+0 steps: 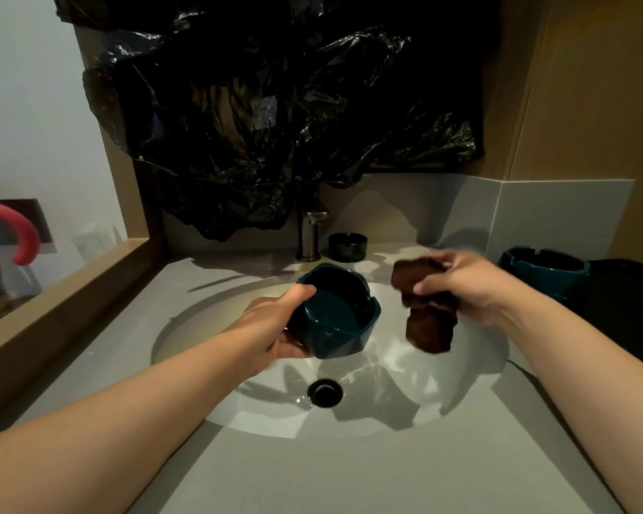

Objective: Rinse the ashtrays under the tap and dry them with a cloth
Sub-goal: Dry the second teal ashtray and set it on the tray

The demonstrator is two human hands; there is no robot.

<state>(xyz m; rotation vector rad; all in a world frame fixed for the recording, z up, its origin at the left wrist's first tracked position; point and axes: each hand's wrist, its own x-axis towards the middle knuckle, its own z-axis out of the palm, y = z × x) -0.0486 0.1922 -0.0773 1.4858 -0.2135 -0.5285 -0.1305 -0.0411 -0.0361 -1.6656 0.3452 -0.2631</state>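
A teal ashtray (336, 313) is gripped by the left hand (271, 324). The thumb is laid over the rim on the left side and the fingers are curled under the base. The ashtray is held with its opening turned upward, above the basin (186, 328). Below this grip and a little nearer the person, the drain (324, 392) is seen, with a wet sheen on the basin floor around it.

A brown cloth (427, 320) is clutched by the right hand (461, 287). The fingers and thumb are curled round its upper part, and the rest hangs below the hand. Both hand and cloth are blurred. The cloth is held just to the right of the gripped ashtray, apart from it.

Beyond the left hand's grip, the tap (310, 235) stands at the back of the counter (349, 476), and a black ashtray (347, 246) is set just to its right. Beyond the cloth grip and to its right, a second teal ashtray (542, 268) is placed on the counter, beside a dark item whose nature cannot be told. Black plastic sheeting (275, 105) is hung on the wall above the tap. Well to the left of the left hand's grip, a red curved handle (23, 231) is seen.
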